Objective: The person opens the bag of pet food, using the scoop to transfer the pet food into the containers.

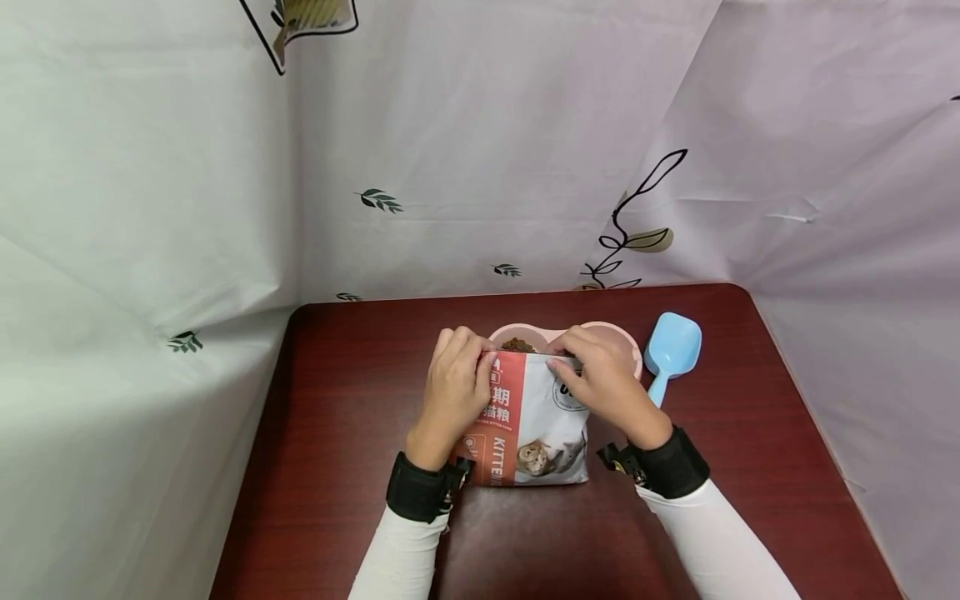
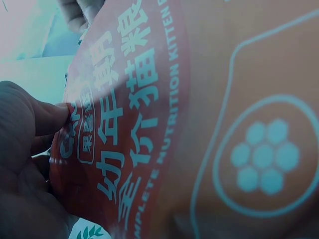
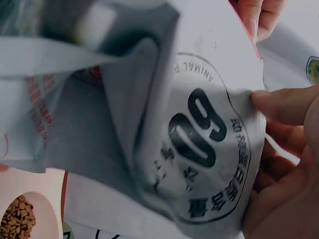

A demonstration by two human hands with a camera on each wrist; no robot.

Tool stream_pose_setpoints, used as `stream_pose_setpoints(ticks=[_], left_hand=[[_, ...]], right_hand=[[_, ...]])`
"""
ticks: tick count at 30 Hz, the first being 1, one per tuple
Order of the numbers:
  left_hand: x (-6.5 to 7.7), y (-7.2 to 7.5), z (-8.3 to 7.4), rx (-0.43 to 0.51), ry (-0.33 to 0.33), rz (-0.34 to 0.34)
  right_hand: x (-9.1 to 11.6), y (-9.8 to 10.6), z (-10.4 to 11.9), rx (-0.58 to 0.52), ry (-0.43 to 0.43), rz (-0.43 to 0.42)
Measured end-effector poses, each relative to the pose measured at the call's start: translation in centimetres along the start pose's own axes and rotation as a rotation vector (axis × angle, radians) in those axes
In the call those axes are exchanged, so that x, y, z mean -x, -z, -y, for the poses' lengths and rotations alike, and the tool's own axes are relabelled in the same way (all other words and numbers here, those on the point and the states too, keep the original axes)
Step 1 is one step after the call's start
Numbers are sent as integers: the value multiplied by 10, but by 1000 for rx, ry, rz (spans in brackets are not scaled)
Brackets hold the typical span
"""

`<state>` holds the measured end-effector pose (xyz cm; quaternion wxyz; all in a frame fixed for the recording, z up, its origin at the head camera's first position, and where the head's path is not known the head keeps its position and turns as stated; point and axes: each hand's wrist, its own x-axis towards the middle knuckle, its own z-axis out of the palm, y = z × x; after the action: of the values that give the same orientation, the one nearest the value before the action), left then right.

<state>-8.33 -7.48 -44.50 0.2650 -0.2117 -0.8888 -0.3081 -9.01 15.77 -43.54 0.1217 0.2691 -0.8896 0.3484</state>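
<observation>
A red and white bag of kitten food [image 1: 534, 421] stands upright, its printed face with a kitten picture toward me. Its top left edge is pinched between thumb and fingers of my left hand [image 1: 452, 387]. My right hand [image 1: 611, 383] grips the top edge near the right corner. In the left wrist view, the left thumb presses on the red front of the bag [image 2: 144, 129]. In the right wrist view, the right thumb lies on the white part of the bag [image 3: 219, 59], by a round printed mark. Whether the bag's top is open I cannot tell.
Just behind the bag is a pink double bowl [image 1: 553, 335], partly hidden by it and the right hand. Brown kibble [image 1: 517, 344] lies in its left side. A light blue scoop [image 1: 674, 343] rests right of the bowl on the dark red table [image 1: 360, 417]. Patterned cloth [image 1: 480, 142] hangs around the table.
</observation>
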Motion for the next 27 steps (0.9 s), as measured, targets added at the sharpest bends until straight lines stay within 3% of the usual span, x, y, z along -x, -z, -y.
stream_pose_setpoints(ticks=[4, 20, 27], left_hand=[[0, 0, 1, -1, 2, 0], [1, 3, -1, 10, 12, 41], [-2, 3, -9, -120, -11, 70]], right_hand=[[-4, -3, 5, 3, -6, 21], [-4, -8, 7, -59, 9, -50], [-5, -9, 6, -62, 14, -50]])
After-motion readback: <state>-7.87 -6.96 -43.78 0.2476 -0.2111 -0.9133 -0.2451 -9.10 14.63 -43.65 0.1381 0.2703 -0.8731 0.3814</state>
